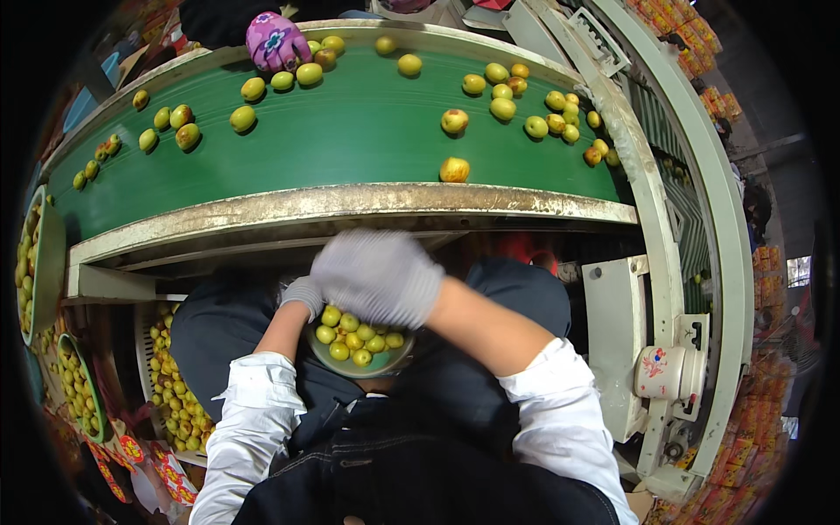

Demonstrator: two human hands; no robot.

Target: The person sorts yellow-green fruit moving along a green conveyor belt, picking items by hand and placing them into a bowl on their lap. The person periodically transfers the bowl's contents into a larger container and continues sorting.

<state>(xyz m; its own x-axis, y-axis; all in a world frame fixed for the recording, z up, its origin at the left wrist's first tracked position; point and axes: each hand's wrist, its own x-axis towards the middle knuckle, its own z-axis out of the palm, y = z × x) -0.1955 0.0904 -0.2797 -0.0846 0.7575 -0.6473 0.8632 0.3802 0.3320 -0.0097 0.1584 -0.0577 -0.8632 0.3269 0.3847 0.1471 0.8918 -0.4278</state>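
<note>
A round bowl [390, 366] rests between my thighs, holding yellow-green fruits [354, 340] that look like jujubes. My right hand [377, 275], in a pale knitted glove and blurred by motion, is over the far side of the bowl. Its fingers cannot be made out. Partly covered by it, my left hand [303, 294] wears a similar glove at the bowl's far left edge; its fingertips are hidden. Beyond both hands runs a green conveyor belt [354, 131] with scattered fruits, some with brown patches, such as the one [454, 170] beside the near rail.
The worn metal rail [354, 202] edges the belt in front of me. Across it, another person's purple flowered glove [275, 41] touches the fruits. A fruit-filled crate [146, 341] and basins [49, 269] stand left. A metal frame [656, 197] carrying a ceramic-looking jar [659, 373] rises right.
</note>
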